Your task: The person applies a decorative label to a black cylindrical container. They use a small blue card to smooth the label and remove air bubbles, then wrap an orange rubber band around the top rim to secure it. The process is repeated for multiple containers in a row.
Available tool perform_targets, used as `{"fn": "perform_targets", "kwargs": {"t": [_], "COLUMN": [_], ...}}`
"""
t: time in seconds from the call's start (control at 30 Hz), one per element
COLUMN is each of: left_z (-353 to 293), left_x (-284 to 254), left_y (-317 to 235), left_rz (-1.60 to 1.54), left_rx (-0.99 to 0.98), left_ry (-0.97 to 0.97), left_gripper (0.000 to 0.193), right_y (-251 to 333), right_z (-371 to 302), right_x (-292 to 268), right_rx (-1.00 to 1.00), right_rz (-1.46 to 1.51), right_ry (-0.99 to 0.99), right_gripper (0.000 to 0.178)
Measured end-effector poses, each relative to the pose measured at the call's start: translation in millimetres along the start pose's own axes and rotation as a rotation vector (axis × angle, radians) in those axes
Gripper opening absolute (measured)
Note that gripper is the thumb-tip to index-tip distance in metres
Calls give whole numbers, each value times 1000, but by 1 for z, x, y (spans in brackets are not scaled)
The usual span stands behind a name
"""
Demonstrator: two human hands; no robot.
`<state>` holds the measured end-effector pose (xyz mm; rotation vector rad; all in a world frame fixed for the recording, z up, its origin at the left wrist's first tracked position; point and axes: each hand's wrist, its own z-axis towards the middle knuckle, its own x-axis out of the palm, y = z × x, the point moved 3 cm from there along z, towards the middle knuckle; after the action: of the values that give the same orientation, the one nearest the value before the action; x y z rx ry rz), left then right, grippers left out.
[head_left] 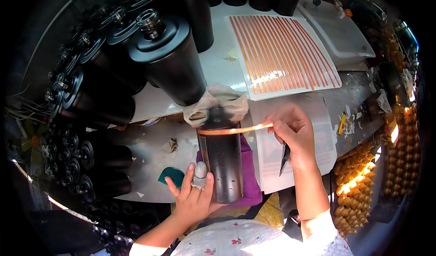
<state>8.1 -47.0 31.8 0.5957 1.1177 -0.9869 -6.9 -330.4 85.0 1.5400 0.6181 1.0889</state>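
Observation:
A black metal-looking canister lies in front of me, its narrow end resting in a cloth-wrapped support. Across its upper part runs a thin copper-coloured strip, stuck on at the left and pulled out to the right. My right hand pinches the strip's free end; a dark pointed blade-like tool also hangs from that hand. My left hand, fingers spread and one fingertip wrapped in pale material, rests against the canister's lower left side. Where its thumb goes is hidden. Beside its fingers lies a teal scraper-like piece.
A white sheet of copper-coloured strips lies beyond my right hand, near a clear plastic tray. Several similar black canisters crowd the left and back. Purple cloth sits under the canister. A yellow cutter and gold-coloured beads are at right.

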Motion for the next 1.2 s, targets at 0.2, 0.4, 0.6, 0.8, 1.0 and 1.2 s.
{"fn": "perform_targets", "kwargs": {"t": [0.2,0.4,0.6,0.8,1.0,1.2], "left_z": [20,65,72,73,72,75], "left_x": [-2,-2,2,1,7,7], "left_y": [12,19,19,20,20,22], "left_rz": [-530,-744,-768,-776,-816,-879], "left_rx": [-135,-359,-349,-348,-368,-425], "left_ry": [62,60,6,4,-46,-4], "left_gripper": [114,105,106,106,108,111], "right_y": [10,31,47,48,44,32], "right_z": [1,4,20,24,-11,-22], "right_x": [36,58,89,94,55,30], "right_rx": [-103,-134,-67,-149,-134,-38], "right_rz": [-145,-180,-171,-204,-196,-134], "right_ry": [98,165,230,245,122,-14], "right_gripper": [9,6,14,8,8,14]}}
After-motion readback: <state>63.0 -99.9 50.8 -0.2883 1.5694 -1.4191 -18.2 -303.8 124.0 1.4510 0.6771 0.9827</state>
